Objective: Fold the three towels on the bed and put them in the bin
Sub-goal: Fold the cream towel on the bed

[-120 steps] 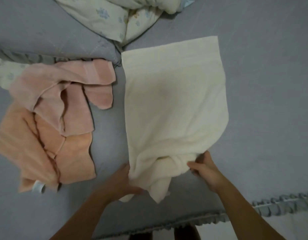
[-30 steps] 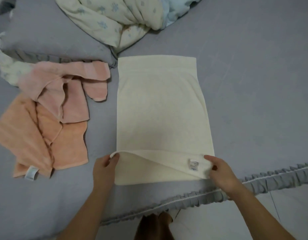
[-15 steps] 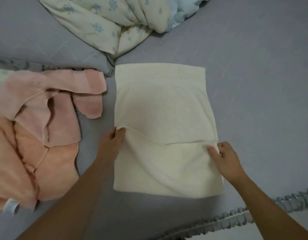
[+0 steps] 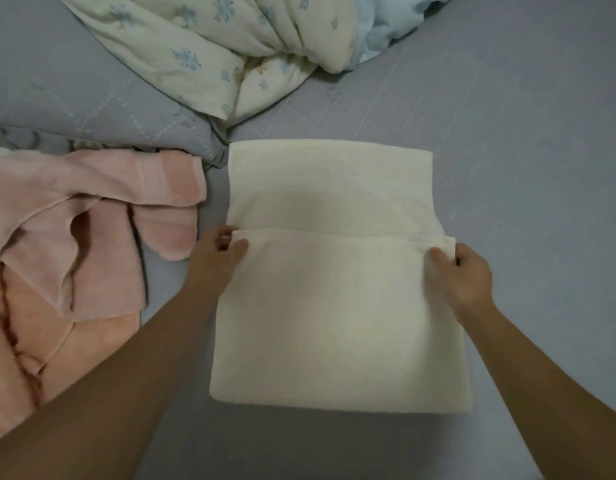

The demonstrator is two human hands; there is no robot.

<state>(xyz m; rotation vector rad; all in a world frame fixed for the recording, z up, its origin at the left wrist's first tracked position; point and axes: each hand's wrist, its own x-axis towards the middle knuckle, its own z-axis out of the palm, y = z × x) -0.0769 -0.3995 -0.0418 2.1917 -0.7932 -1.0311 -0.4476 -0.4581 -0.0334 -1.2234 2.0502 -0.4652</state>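
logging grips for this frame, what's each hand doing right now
Left hand: grip closed on the cream towel, at its folded edge's left corner.
Right hand: grip closed on the same edge's right corner.

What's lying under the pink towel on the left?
The pink towel lies crumpled on top of an orange towel, whose lower part shows. How far the orange one runs beneath it is covered. The blue sheet lies under both.

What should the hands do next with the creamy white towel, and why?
Probably carry the pinched edge forward to the far edge. The left hand and right hand each hold a corner of the cream terry towel, and the fold reaches only partway, leaving a far strip uncovered.
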